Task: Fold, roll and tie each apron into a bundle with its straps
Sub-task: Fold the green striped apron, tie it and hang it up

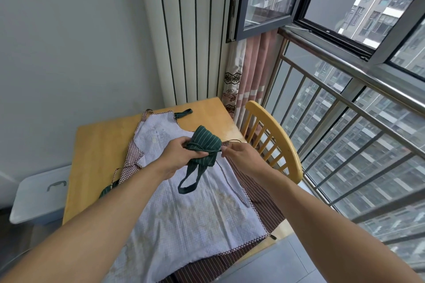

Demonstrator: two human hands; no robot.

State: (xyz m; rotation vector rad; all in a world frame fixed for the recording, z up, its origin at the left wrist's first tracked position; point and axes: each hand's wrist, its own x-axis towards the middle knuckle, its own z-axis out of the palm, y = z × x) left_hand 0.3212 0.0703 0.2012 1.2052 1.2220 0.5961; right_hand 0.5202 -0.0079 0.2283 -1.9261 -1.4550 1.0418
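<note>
A light wooden worktop [96, 142] stands in a room corner, its far edge against a white ribbed radiator [184, 30] and its right edge beside a yellow wooden chair [276, 135]. Beyond the chair a metal railing [345, 145] runs along a large window [322, 7], with a pink curtain [250, 76] gathered in the corner. A white storage box [39, 200] with a handle sits low off the left edge.

A pale lilac checked apron [184, 209] with a brown gingham border lies spread flat over most of the worktop, bib toward the far edge, hem hanging over the near edge. A brown striped apron [264, 204] lies beneath it, showing along the right and near edges. A green strap end [184, 113] pokes out by the far edge, and another green striped piece [108, 190] near the left edge.

Held above the middle of the lilac apron is a rolled green striped apron bundle [205, 142]. The left hand [174, 151] grips the bundle, fingers curled round it. The right hand [236, 153] pinches a thin green strap [212, 151] drawn across the roll. A neck loop [190, 179] dangles from the bundle.
</note>
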